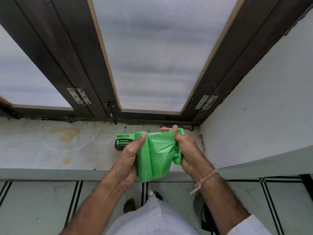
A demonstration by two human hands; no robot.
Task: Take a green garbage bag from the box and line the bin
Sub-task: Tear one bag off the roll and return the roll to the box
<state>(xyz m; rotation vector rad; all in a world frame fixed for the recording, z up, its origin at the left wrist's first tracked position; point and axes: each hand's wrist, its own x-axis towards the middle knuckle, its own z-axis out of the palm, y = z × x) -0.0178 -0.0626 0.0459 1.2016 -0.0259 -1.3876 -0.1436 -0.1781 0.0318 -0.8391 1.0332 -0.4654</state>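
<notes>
Currently, the green garbage bag (pixel 155 155) is out of the box and held in the air between both my hands, above the front edge of the sill and toward its right end. My left hand (pixel 130 158) grips the rolled, thicker side, with the thumb pressed flat near its top. My right hand (pixel 186 150) clenches the loose film, which bunches into a crumpled wad between fingers and palm.

Handling, as a judgement: the film is thin, soft and very light, with no stiffness of its own. It creases wherever it is squeezed. The surface looks smooth and faintly glossy, so the layers probably cling together and slip under dry fingers. It would likely tear if pulled hard against a sharp point. Recommended hold: pinch one layer at the open edge with each hand and draw the layers apart, instead of gripping the bunched middle. I cannot tell which end is the mouth.

The box (pixel 122 140) is a small dark carton with green print. It stands on the sill (pixel 50 150) behind my left hand, partly hidden by it. The sill is a pale, stained, stone-like ledge. Along its back edge runs a dark wooden window frame (pixel 94 73) with frosted, textured glass (pixel 152 56). At its right corner it meets a white plastered wall (pixel 262 107). Below lie pale floor tiles (pixel 42 200) with black lines. A grey rounded form (pixel 198 206) beside my right forearm is too hidden to identify as the bin.
</notes>
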